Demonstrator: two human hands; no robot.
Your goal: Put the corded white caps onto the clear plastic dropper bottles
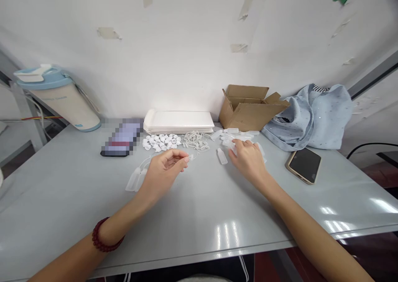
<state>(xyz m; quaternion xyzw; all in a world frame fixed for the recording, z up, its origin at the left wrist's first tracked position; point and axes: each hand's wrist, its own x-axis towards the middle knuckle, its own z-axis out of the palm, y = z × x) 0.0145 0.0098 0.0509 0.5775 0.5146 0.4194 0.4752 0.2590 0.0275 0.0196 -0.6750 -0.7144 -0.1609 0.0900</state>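
Left hand: half-curled, fingertips pinching one small white piece. Right hand: curled over the clear vials (grip hidden, cannot tell). Two finished vials lie beside the left hand.

Left hand pinches thumb to fingertips; right hand lies palm-down with curled fingers.

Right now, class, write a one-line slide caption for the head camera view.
Left hand pinches a small clear plastic piece; right hand rests among clear plastic bottles on a grey table.
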